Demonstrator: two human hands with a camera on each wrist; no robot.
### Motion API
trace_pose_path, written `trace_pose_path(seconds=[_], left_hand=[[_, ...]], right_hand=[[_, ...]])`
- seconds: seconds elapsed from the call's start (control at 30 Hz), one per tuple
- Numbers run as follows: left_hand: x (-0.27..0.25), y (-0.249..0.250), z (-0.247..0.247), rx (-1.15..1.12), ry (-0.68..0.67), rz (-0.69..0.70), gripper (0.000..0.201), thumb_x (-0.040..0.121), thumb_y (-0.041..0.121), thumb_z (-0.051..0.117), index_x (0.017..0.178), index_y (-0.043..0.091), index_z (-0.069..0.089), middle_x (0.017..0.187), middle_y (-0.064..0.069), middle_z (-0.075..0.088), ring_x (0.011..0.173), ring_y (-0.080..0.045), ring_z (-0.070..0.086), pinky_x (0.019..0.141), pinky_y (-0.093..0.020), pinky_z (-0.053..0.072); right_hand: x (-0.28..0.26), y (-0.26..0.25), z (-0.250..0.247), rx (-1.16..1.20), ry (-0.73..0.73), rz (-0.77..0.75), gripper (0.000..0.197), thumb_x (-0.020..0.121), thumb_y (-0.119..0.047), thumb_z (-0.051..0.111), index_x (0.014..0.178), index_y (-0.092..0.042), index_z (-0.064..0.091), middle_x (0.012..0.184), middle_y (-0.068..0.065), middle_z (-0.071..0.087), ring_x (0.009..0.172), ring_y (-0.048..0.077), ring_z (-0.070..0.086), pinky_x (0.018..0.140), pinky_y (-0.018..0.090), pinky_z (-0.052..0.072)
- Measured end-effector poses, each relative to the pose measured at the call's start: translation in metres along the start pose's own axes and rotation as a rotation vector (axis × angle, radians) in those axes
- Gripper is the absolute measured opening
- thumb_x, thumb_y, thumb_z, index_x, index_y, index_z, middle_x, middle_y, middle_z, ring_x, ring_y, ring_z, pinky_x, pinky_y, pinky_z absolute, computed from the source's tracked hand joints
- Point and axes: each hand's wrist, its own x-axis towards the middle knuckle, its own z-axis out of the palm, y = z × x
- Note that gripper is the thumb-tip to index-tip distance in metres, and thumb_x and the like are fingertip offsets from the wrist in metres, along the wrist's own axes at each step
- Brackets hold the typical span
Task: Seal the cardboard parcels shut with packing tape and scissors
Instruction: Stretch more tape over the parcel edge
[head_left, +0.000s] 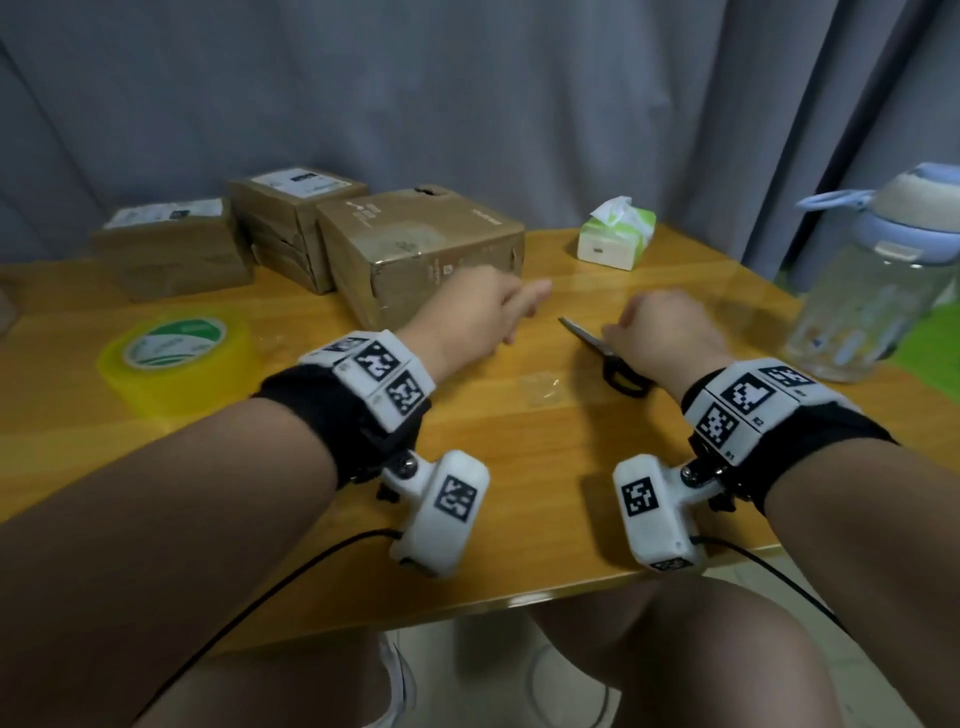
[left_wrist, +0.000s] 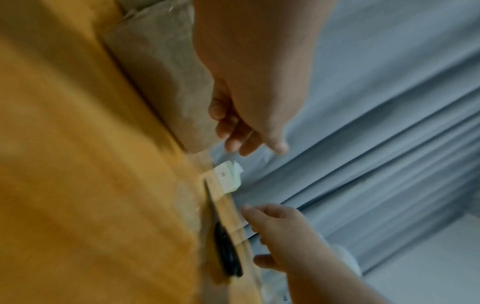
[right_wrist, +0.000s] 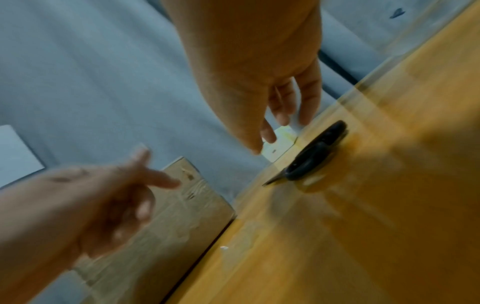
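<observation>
Three cardboard parcels stand at the back left of the table; the nearest parcel has glossy tape on its faces. My left hand hovers just in front of that parcel's right corner, fingers loose and spread, holding nothing. Black-handled scissors lie flat and closed on the table. My right hand hangs just above them with relaxed fingers, not gripping. A yellowish packing tape roll lies flat at the left.
A tissue pack sits behind the scissors and a clear water bottle stands at the right edge. A crumpled scrap of clear tape lies mid-table. The wooden table ends close to my knees; grey curtains hang behind.
</observation>
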Motion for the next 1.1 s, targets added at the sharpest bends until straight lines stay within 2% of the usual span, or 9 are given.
trace_pose_path(seconds=[0.1, 0.2, 0.3, 0.37, 0.63, 0.8, 0.87, 0.97, 1.1], left_hand=[[-0.004, -0.003, -0.045, -0.022, 0.271, 0.12, 0.039, 0.1, 0.037, 0.04, 0.083, 0.014, 0.067, 0.067, 0.007, 0.058, 0.057, 0.003, 0.049, 0.058, -0.014, 0.035], [0.008, -0.049, -0.079, 0.065, 0.404, 0.042, 0.028, 0.099, 0.026, 0.044, 0.098, 0.009, 0.066, 0.095, -0.007, 0.058, 0.09, -0.015, 0.054, 0.08, -0.023, 0.037], [0.013, -0.098, -0.091, 0.231, 0.213, -0.14, 0.033, 0.1, 0.023, 0.04, 0.125, 0.011, 0.057, 0.132, -0.013, 0.052, 0.126, -0.028, 0.044, 0.108, -0.036, 0.031], [0.006, -0.112, -0.092, 0.227, 0.105, -0.11, 0.039, 0.102, 0.023, 0.036, 0.136, 0.009, 0.049, 0.144, -0.01, 0.045, 0.136, -0.026, 0.036, 0.114, -0.035, 0.023], [-0.019, -0.099, -0.1, 0.247, 0.15, 0.052, 0.064, 0.09, 0.058, 0.02, 0.113, 0.021, 0.067, 0.115, 0.0, 0.066, 0.114, -0.02, 0.055, 0.102, -0.045, 0.037], [-0.029, -0.102, -0.12, -0.158, 0.35, -0.025, 0.017, 0.097, 0.023, 0.05, 0.105, 0.019, 0.065, 0.101, 0.004, 0.067, 0.09, -0.003, 0.06, 0.085, -0.02, 0.047], [-0.029, -0.109, -0.128, -0.115, 0.448, -0.054, 0.018, 0.097, 0.016, 0.049, 0.105, 0.018, 0.064, 0.103, 0.003, 0.06, 0.086, -0.006, 0.055, 0.085, -0.023, 0.045], [-0.026, -0.123, -0.136, 0.006, 0.394, -0.131, 0.027, 0.095, 0.009, 0.048, 0.118, 0.017, 0.06, 0.122, -0.005, 0.048, 0.104, -0.016, 0.052, 0.1, -0.027, 0.039], [-0.039, -0.122, -0.133, -0.023, 0.061, -0.088, 0.037, 0.098, 0.018, 0.048, 0.135, 0.021, 0.048, 0.137, 0.001, 0.04, 0.131, -0.012, 0.035, 0.105, -0.019, 0.022]], right_hand=[[0.004, -0.029, -0.002, 0.275, 0.102, -0.13, 0.031, 0.093, -0.033, 0.055, 0.117, -0.014, 0.058, 0.114, 0.012, 0.055, 0.105, 0.031, 0.056, 0.083, 0.036, 0.045], [0.003, -0.072, -0.005, 0.444, 0.151, -0.267, 0.035, 0.092, -0.033, 0.057, 0.121, -0.013, 0.054, 0.127, 0.013, 0.046, 0.118, 0.029, 0.049, 0.098, 0.033, 0.037], [-0.003, -0.111, -0.008, 0.343, 0.162, -0.39, 0.037, 0.093, -0.039, 0.053, 0.122, -0.015, 0.055, 0.13, 0.01, 0.043, 0.123, 0.03, 0.038, 0.104, 0.034, 0.03], [-0.008, -0.132, -0.007, 0.26, 0.127, -0.465, 0.042, 0.094, -0.043, 0.05, 0.125, -0.016, 0.055, 0.134, 0.009, 0.044, 0.126, 0.029, 0.036, 0.106, 0.037, 0.031], [-0.014, -0.152, -0.013, -0.168, -0.004, -0.53, 0.066, 0.081, -0.066, 0.054, 0.135, -0.03, 0.044, 0.132, 0.004, 0.048, 0.125, 0.029, 0.042, 0.101, 0.045, 0.031], [-0.008, -0.141, -0.03, -0.175, -0.011, -0.539, 0.051, 0.082, -0.035, 0.061, 0.131, -0.033, 0.051, 0.13, 0.004, 0.046, 0.124, 0.029, 0.039, 0.101, 0.041, 0.03], [-0.004, -0.135, -0.033, -0.188, 0.014, -0.498, 0.048, 0.084, -0.019, 0.054, 0.131, -0.031, 0.051, 0.134, 0.006, 0.041, 0.126, 0.03, 0.034, 0.104, 0.042, 0.029], [0.001, -0.131, -0.032, -0.06, 0.071, -0.421, 0.04, 0.09, -0.01, 0.044, 0.129, -0.018, 0.049, 0.13, 0.014, 0.043, 0.119, 0.034, 0.038, 0.101, 0.042, 0.035], [-0.009, -0.147, -0.034, 0.164, -0.018, -0.376, 0.03, 0.096, -0.033, 0.049, 0.119, -0.016, 0.058, 0.116, 0.012, 0.055, 0.106, 0.027, 0.055, 0.084, 0.03, 0.04]])
